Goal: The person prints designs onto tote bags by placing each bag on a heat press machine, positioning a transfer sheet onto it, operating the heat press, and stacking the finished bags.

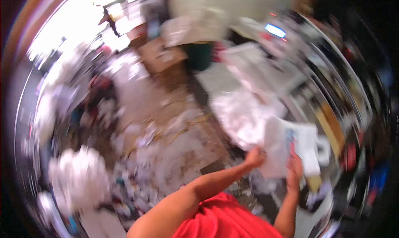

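A white plastic bag (275,144) with blue and red print is stretched between my two hands, in front of my red shirt. My left hand (254,157) is closed on its left edge. On the lower right side, my right hand (295,167) grips the bag, fingers pointing up; motion blur hides the exact hold. Just beyond my left hand lies a heap of crumpled white plastic (241,117). Against the right side of the held bag is another white piece with a handle-like loop (323,151).
A machine with a lit display (275,30) stands on the right-hand counter. Ahead are a cardboard box (161,57) and a dark green bin (197,56) topped with white plastic. Scraps litter the floor (174,148); a white bundle (81,177) sits at left. A person (110,21) is far off.
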Available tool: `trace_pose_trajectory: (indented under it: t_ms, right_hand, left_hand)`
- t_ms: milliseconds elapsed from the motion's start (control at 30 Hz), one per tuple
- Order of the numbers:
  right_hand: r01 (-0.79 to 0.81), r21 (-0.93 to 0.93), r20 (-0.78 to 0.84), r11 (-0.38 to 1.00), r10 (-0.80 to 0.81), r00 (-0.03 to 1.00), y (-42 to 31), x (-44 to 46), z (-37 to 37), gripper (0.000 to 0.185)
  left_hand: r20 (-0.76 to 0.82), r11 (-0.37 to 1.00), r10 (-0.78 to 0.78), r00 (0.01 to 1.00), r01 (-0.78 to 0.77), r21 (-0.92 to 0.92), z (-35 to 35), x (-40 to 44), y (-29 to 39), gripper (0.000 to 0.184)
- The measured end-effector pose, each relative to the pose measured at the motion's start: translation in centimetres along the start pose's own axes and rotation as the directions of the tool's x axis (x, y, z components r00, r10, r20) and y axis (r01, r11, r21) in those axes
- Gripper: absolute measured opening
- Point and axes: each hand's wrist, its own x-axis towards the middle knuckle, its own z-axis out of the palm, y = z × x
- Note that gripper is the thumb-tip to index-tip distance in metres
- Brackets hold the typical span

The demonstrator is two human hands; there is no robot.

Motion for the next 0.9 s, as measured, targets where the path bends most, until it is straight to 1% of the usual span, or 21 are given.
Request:
trace_pose_trajectory:
  t_ms: [33,67,133,167,233,267,300,333,400,467,533,567,600,633,667,733,767,800,833,867,900]
  right_hand:
    - [-0.012,0.03,-0.105,0.999,0.015,0.994,-1.0,-0.9,-0.2,0.049]
    - [0.005,0.007,-0.209,1.0,-0.003,0.978,2.1,-0.2,-2.8,0.05]
    - [-0.049,-0.033,-0.344,0.998,0.035,0.938,0.0,-2.5,-0.1,0.046]
    - [-0.057,-0.023,-0.332,0.998,0.047,0.942,1.3,-2.7,-0.7,0.051]
    - [-0.052,-0.012,-0.269,0.999,0.047,0.962,5.6,-2.1,-1.5,0.057]
    - [-0.066,-0.044,-0.307,0.997,0.049,0.95,8.3,-2.6,-1.1,0.055]
    - [-0.076,-0.072,-0.356,0.994,0.046,0.934,10.5,-3.1,0.7,0.053]
    - [-0.061,-0.067,-0.327,0.996,0.036,0.944,12.2,-3.5,3.4,0.053]
    - [-0.316,-0.044,-0.17,0.948,0.305,0.937,15.5,-4.8,7.6,0.047]
    - [-0.331,-0.167,0.0,0.929,0.336,0.942,19.0,-5.7,12.1,0.046]
    - [-0.335,-0.213,0.152,0.918,0.37,0.917,20.6,-7.6,17.4,0.043]
    - [-0.342,-0.238,0.165,0.909,0.385,0.908,21.2,-9.0,19.8,0.041]
    - [-0.347,-0.262,0.179,0.9,0.399,0.899,21.6,-10.2,21.9,0.04]
    - [-0.341,-0.261,0.185,0.903,0.393,0.901,21.8,-11.3,23.3,0.04]
    - [-0.304,-0.326,0.234,0.895,0.388,0.891,22.0,-12.1,24.4,0.035]
    - [-0.256,-0.382,0.299,0.888,0.38,0.875,25.3,-11.9,26.5,0.03]
    - [-0.075,-0.433,0.329,0.898,0.235,0.915,29.5,-10.8,26.1,0.031]
    - [0.106,-0.471,0.366,0.876,0.085,0.927,32.0,-10.0,25.9,0.032]
    - [0.035,-0.498,0.376,0.867,0.18,0.909,32.2,-9.6,26.1,0.03]
    - [0.041,-0.489,0.389,0.871,0.175,0.905,31.9,-9.4,26.7,0.03]
    - [0.045,-0.606,0.354,0.794,0.219,0.909,31.4,-9.3,27.2,0.029]
  left_hand:
    - [0.162,0.99,-0.095,0.982,0.111,-0.09,-4.1,-2.8,3.7,0.038]
    - [-0.019,0.982,0.148,0.989,-0.149,-0.112,-4.0,-2.7,0.7,0.047]
    - [-0.164,0.926,0.208,0.964,-0.248,-0.285,-9.0,-7.9,1.8,0.055]
    - [-0.165,0.904,0.259,0.952,-0.299,-0.306,-11.3,-10.6,2.3,0.057]
    - [-0.209,0.879,0.333,0.919,-0.383,-0.283,-16.3,-15.3,2.0,0.058]
    - [-0.257,0.878,0.323,0.911,-0.389,-0.278,-18.8,-18.3,1.0,0.058]
    - [-0.271,0.921,0.263,0.926,-0.324,-0.214,-21.5,-21.4,0.0,0.057]
    - [-0.281,0.956,0.204,0.938,-0.253,-0.15,-24.2,-24.3,-0.8,0.055]
    - [-0.339,0.971,0.204,0.918,-0.235,-0.053,-27.9,-27.4,-3.7,0.051]
    - [-0.378,0.984,0.175,0.909,-0.169,0.049,-30.9,-29.5,-6.3,0.048]
    - [-0.417,0.98,0.193,0.888,-0.149,0.136,-33.7,-30.6,-8.8,0.038]
    - [-0.442,0.974,0.141,0.886,-0.045,0.22,-34.8,-30.3,-10.1,0.039]
    - [-0.434,0.952,0.17,0.885,-0.033,0.305,-36.3,-31.7,-9.7,0.047]
    - [-0.406,0.946,0.159,0.9,-0.021,0.323,-38.1,-33.9,-8.7,0.048]
    - [-0.38,0.94,0.146,0.914,-0.008,0.34,-40.0,-36.9,-7.0,0.049]
    - [-0.383,0.961,0.072,0.921,0.038,0.272,-45.1,-46.1,-2.2,0.049]
    - [-0.418,0.961,0.129,0.899,-0.009,0.277,-47.9,-51.9,0.3,0.05]
    - [-0.521,0.939,0.183,0.834,0.009,0.344,-50.9,-57.0,1.4,0.052]
    - [-0.55,0.86,0.342,0.762,-0.017,0.511,-54.9,-62.6,1.4,0.053]
    - [-0.561,0.751,0.49,0.667,0.005,0.661,-58.8,-68.2,1.4,0.054]
    - [-0.726,0.846,0.341,0.598,0.14,0.514,-60.3,-73.9,4.7,0.054]
